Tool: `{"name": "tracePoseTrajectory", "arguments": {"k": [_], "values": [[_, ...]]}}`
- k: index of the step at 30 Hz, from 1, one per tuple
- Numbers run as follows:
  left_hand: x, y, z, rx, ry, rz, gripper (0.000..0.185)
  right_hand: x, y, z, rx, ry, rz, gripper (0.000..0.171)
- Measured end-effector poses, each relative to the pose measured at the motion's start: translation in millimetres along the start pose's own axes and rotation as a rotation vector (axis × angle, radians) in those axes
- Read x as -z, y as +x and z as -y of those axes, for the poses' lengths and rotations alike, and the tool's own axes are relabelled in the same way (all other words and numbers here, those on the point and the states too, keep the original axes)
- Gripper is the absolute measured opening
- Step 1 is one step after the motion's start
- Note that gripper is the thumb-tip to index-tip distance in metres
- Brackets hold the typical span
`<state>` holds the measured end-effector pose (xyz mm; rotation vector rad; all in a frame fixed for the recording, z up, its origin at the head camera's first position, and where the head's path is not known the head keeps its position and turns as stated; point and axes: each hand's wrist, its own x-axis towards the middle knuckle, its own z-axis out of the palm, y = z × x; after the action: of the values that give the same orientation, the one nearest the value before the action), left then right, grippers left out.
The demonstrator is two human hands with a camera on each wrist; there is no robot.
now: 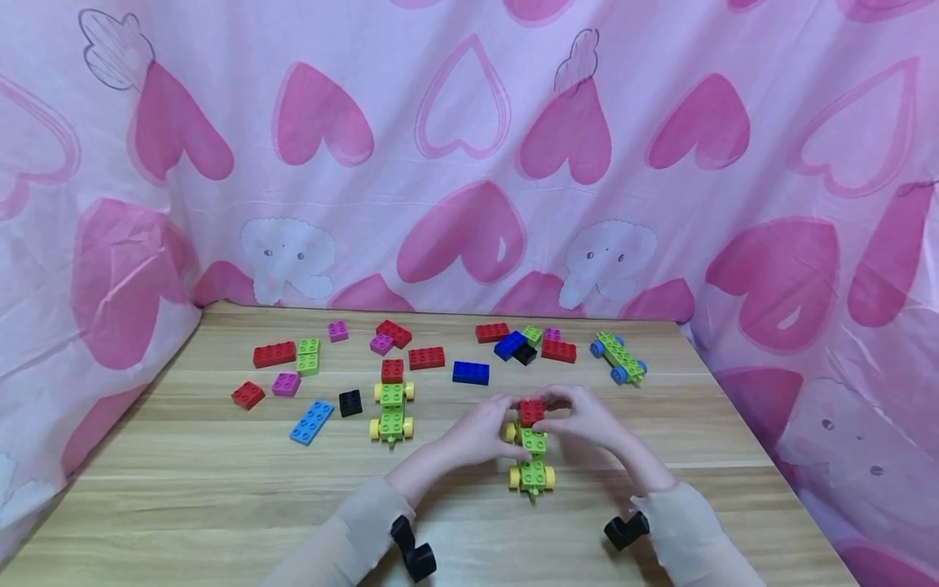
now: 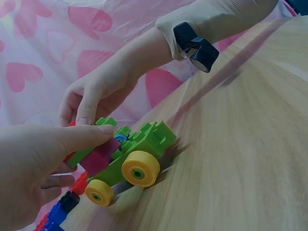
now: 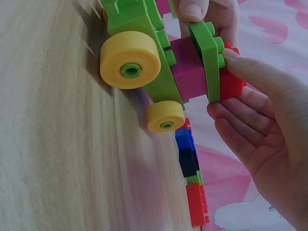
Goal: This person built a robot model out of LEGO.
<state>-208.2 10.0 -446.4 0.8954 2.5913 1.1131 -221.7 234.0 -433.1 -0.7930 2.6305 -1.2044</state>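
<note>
A green toy car (image 1: 531, 463) with yellow wheels stands on the wooden table (image 1: 220, 489) near the front middle. On its far end sit a magenta brick (image 3: 187, 67), a green plate (image 3: 208, 57) and a red brick (image 1: 531, 410). My left hand (image 1: 506, 409) grips that far end from the left, its thumb (image 2: 84, 134) lying on the green plate (image 2: 103, 122). From the right, my right hand (image 1: 559, 408) pinches the red brick (image 3: 232, 83), thumb (image 3: 250, 72) on top and fingers curled below. The car (image 2: 137, 151) (image 3: 144, 43) is tilted in both wrist views.
A second yellow-wheeled green car (image 1: 392, 412) with a red brick (image 1: 392, 371) at its far end stands to the left. A blue-wheeled green car (image 1: 619, 359) sits at the back right. Several loose bricks lie along the back. A pink heart curtain (image 1: 469, 163) surrounds the table.
</note>
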Motion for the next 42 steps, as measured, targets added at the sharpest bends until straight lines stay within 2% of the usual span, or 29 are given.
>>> {"name": "tracePoseTrajectory", "arguments": {"k": [8,13,23,28,33,42], "values": [[-1.0,12.3,-3.8,-0.012,-0.034,-0.011,0.077,8.7,0.4,-7.9,-0.018,0.033,-0.036,0.034],[-1.5,21.9,-8.1,0.016,-0.008,-0.024,0.078,15.8,1.2,-12.0,-0.032,0.059,-0.042,0.035],[1.3,43.0,-12.7,0.029,0.001,-0.016,0.078,28.2,7.2,-22.6,-0.018,0.034,-0.104,0.034],[0.4,51.4,-10.4,0.062,-0.018,-0.008,0.082,33.1,14.2,-28.9,-0.044,0.005,-0.12,0.035],[-1.0,58.9,-5.4,0.061,-0.012,-0.014,0.087,36.4,20.0,-34.7,-0.075,0.001,-0.113,0.038],[-7.6,71.8,1.0,0.051,-0.019,-0.04,0.084,39.1,23.7,-44.1,-0.091,0.014,-0.102,0.034]]}}
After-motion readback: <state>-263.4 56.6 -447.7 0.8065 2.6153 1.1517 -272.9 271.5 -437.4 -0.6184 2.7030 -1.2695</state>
